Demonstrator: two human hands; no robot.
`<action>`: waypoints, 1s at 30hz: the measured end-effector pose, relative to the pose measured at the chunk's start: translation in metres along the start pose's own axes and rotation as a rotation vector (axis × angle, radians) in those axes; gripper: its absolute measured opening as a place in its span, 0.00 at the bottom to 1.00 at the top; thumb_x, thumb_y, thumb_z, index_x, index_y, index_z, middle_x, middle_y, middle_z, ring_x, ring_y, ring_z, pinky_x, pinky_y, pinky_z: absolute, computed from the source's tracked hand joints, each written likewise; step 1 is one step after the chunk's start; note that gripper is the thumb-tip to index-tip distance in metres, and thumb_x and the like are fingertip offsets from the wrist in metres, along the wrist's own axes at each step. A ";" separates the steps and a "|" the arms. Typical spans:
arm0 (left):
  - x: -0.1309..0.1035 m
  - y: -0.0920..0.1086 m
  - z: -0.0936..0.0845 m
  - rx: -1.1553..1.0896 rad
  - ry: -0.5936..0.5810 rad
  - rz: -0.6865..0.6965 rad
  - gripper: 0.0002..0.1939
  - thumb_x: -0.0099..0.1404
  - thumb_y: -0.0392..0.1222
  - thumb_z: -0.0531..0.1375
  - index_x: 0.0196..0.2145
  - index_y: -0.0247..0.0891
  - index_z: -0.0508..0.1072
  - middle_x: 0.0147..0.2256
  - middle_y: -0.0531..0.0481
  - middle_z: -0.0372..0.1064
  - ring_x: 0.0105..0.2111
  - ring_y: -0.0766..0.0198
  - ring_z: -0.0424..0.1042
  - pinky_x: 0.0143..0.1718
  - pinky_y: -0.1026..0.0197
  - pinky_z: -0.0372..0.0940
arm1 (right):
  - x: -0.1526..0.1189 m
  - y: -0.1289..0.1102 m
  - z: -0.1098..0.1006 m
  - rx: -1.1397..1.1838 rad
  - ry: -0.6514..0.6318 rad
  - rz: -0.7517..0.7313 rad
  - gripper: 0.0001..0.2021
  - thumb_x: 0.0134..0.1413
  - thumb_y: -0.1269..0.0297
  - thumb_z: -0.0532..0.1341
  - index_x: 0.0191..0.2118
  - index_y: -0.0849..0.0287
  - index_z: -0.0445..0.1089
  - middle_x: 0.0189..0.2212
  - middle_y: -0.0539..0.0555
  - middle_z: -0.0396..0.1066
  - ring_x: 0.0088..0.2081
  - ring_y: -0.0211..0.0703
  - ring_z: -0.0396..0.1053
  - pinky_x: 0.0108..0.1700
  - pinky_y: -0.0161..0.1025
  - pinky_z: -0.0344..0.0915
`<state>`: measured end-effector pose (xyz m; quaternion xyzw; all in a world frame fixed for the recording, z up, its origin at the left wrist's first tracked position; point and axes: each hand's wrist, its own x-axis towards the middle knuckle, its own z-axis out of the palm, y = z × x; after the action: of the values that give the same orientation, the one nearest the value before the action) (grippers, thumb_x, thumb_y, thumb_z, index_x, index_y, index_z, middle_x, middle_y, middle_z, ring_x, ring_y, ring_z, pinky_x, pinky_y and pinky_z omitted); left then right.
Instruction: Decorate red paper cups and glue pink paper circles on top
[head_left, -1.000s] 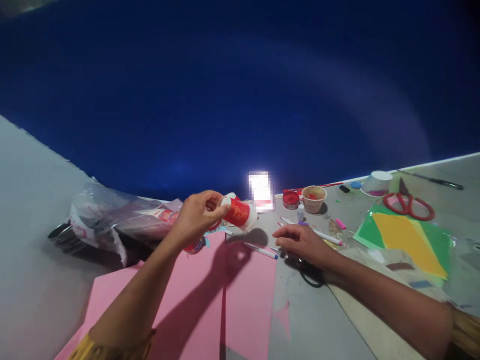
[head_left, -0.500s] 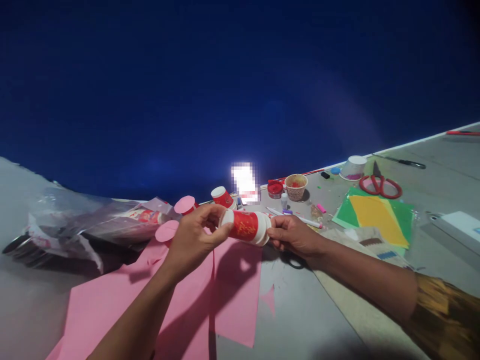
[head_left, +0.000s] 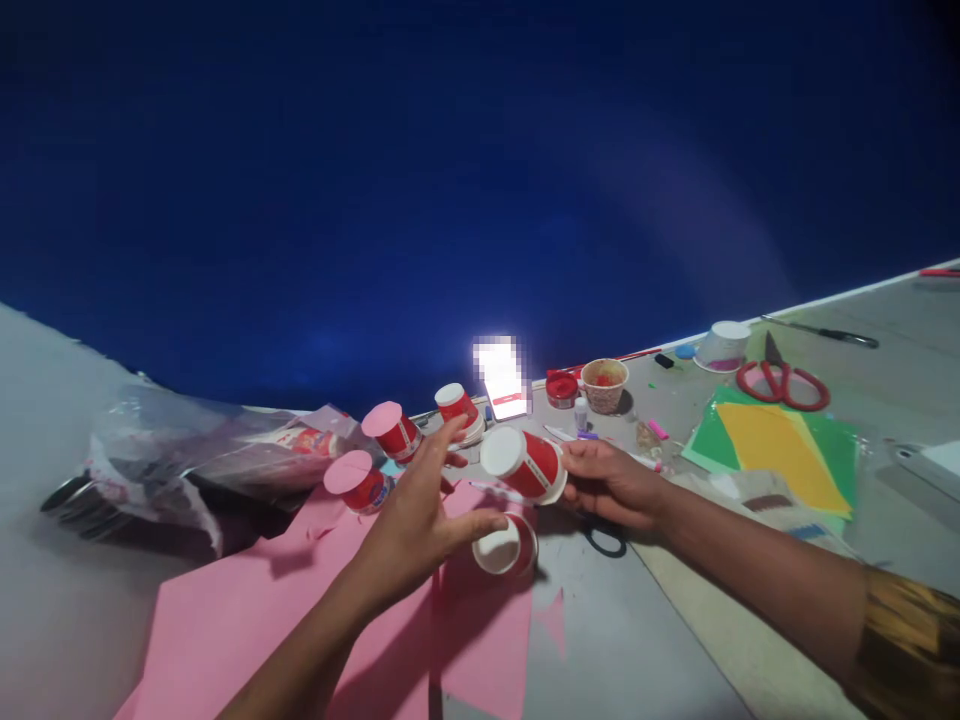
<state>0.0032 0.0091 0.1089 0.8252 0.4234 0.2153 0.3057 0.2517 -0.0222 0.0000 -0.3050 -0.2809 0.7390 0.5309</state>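
A red and white paper cup (head_left: pixel 541 468) is gripped at its rim by my right hand (head_left: pixel 611 485), its white base facing left. My left hand (head_left: pixel 420 525) is spread open beside it, holding nothing. Below the held cup, another red and white cup (head_left: pixel 517 545) is by my left thumb, over the pink paper (head_left: pixel 300 630). Beyond my left hand stand two red cups with pink discs on top, one nearer (head_left: pixel 358 482) and one farther (head_left: pixel 391 432). A red cup with a white top (head_left: pixel 457 403) is behind my left fingertips.
A bright phone (head_left: pixel 502 380) stands at the back edge. Rightward are a small bowl (head_left: pixel 604 385), red-handled scissors (head_left: pixel 782 385), an upturned white cup (head_left: pixel 724 346) and green and yellow sheets (head_left: pixel 784 450). A clear plastic bag (head_left: pixel 202 450) lies left.
The stacked cups have come apart: one stays in my right hand, the other is now lower, near the pink paper. My left hand has let go and opened. The view has shifted slightly.
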 end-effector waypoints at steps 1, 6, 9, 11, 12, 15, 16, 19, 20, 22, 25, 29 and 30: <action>0.004 0.006 0.002 -0.028 0.004 0.039 0.44 0.59 0.45 0.72 0.69 0.52 0.61 0.66 0.42 0.66 0.56 0.48 0.72 0.50 0.48 0.72 | -0.002 0.001 0.001 -0.014 -0.033 0.015 0.22 0.44 0.52 0.81 0.33 0.63 0.75 0.27 0.52 0.74 0.26 0.31 0.68 0.28 0.28 0.63; 0.032 0.025 -0.007 0.010 0.003 0.209 0.22 0.61 0.43 0.68 0.54 0.44 0.75 0.50 0.48 0.79 0.48 0.54 0.77 0.49 0.52 0.70 | -0.005 -0.001 0.001 -0.018 -0.091 0.013 0.22 0.47 0.52 0.80 0.40 0.64 0.79 0.31 0.53 0.76 0.28 0.30 0.70 0.31 0.27 0.67; 0.065 0.017 -0.037 0.138 0.251 0.147 0.25 0.61 0.49 0.68 0.55 0.41 0.73 0.45 0.49 0.79 0.41 0.57 0.77 0.44 0.56 0.69 | -0.002 -0.004 0.000 -0.002 -0.009 -0.024 0.24 0.44 0.54 0.81 0.44 0.63 0.80 0.37 0.55 0.78 0.30 0.32 0.72 0.30 0.28 0.68; 0.094 0.004 -0.059 0.228 0.409 0.031 0.27 0.60 0.53 0.69 0.53 0.39 0.71 0.39 0.50 0.79 0.36 0.57 0.77 0.39 0.58 0.67 | 0.001 -0.004 -0.001 -0.020 0.043 -0.018 0.24 0.42 0.54 0.82 0.41 0.63 0.80 0.35 0.54 0.78 0.28 0.31 0.70 0.27 0.28 0.66; 0.108 -0.003 -0.067 0.277 0.431 0.003 0.24 0.61 0.53 0.68 0.50 0.39 0.72 0.38 0.51 0.78 0.36 0.58 0.76 0.37 0.59 0.66 | 0.002 -0.003 -0.002 -0.035 0.058 -0.009 0.23 0.41 0.53 0.82 0.39 0.63 0.80 0.32 0.53 0.77 0.26 0.31 0.69 0.26 0.28 0.64; 0.140 -0.024 -0.075 0.460 0.348 -0.058 0.15 0.64 0.51 0.65 0.44 0.39 0.75 0.38 0.49 0.78 0.36 0.58 0.75 0.36 0.61 0.63 | 0.004 -0.001 -0.006 -0.078 0.070 0.010 0.24 0.38 0.52 0.82 0.35 0.64 0.79 0.27 0.50 0.74 0.23 0.29 0.65 0.23 0.28 0.60; 0.147 -0.030 -0.073 0.487 0.326 -0.066 0.14 0.64 0.49 0.65 0.43 0.39 0.75 0.38 0.48 0.78 0.36 0.58 0.75 0.36 0.60 0.62 | 0.005 -0.001 -0.007 -0.090 0.071 0.011 0.24 0.38 0.52 0.82 0.35 0.64 0.78 0.26 0.50 0.74 0.23 0.29 0.65 0.23 0.27 0.59; 0.156 -0.043 -0.063 0.524 0.287 -0.085 0.12 0.65 0.47 0.64 0.43 0.38 0.77 0.42 0.44 0.79 0.39 0.55 0.75 0.39 0.59 0.62 | 0.006 0.000 -0.009 -0.125 0.067 0.010 0.24 0.37 0.51 0.82 0.34 0.64 0.78 0.25 0.50 0.73 0.22 0.29 0.64 0.24 0.28 0.56; 0.157 -0.047 -0.061 0.531 0.276 -0.097 0.12 0.65 0.47 0.64 0.43 0.38 0.77 0.43 0.43 0.79 0.40 0.54 0.75 0.39 0.59 0.62 | 0.006 0.001 -0.010 -0.133 0.068 0.007 0.24 0.38 0.51 0.82 0.34 0.64 0.77 0.25 0.50 0.73 0.22 0.29 0.64 0.23 0.28 0.56; 0.159 -0.055 -0.058 0.534 0.238 -0.135 0.11 0.64 0.46 0.65 0.41 0.38 0.77 0.41 0.42 0.79 0.39 0.53 0.75 0.38 0.58 0.62 | 0.007 0.002 -0.011 -0.147 0.068 0.004 0.24 0.38 0.50 0.82 0.34 0.64 0.77 0.25 0.50 0.73 0.22 0.29 0.64 0.23 0.28 0.55; 0.162 -0.068 -0.054 0.490 0.157 -0.203 0.11 0.62 0.47 0.67 0.40 0.39 0.77 0.36 0.44 0.79 0.36 0.53 0.76 0.35 0.59 0.62 | 0.008 0.003 -0.013 -0.168 0.070 0.015 0.25 0.38 0.49 0.82 0.34 0.64 0.78 0.25 0.50 0.73 0.22 0.30 0.64 0.24 0.29 0.55; 0.164 -0.082 -0.038 0.380 0.147 -0.275 0.23 0.60 0.48 0.70 0.50 0.39 0.72 0.39 0.44 0.80 0.34 0.55 0.77 0.34 0.60 0.65 | 0.008 0.005 -0.014 -0.182 0.068 0.028 0.25 0.39 0.49 0.82 0.34 0.64 0.78 0.25 0.50 0.73 0.22 0.30 0.64 0.25 0.30 0.54; 0.163 -0.084 -0.032 0.355 0.165 -0.282 0.27 0.59 0.47 0.71 0.52 0.39 0.70 0.40 0.44 0.80 0.35 0.55 0.77 0.35 0.60 0.66 | 0.007 0.005 -0.014 -0.182 0.064 0.028 0.25 0.39 0.49 0.82 0.34 0.64 0.78 0.25 0.50 0.73 0.22 0.29 0.63 0.25 0.30 0.54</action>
<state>0.0251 0.1928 0.0895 0.7784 0.5891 0.1594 0.1471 0.2573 -0.0153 -0.0142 -0.3794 -0.3254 0.7078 0.4992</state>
